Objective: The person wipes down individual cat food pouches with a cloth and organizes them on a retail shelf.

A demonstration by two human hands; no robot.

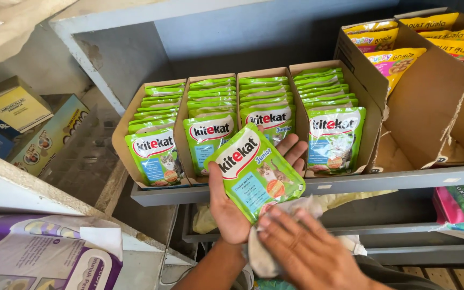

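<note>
My left hand (232,207) holds a green cat-food pouch (253,172) flat on its palm, tilted, in front of the shelf. My right hand (304,247) presses a crumpled white cloth (267,249) against the pouch's lower edge. Right behind the pouch, on the grey shelf (404,177), stand several cardboard trays (122,139) packed with rows of the same green pouches (208,134).
A taller cardboard box (425,102) with yellow pet-food pouches (393,59) sits at the right on the shelf. Boxes (14,107) stand at the left. A purple and white bag (44,258) lies at the lower left. Pink and green packs (460,207) show under the shelf.
</note>
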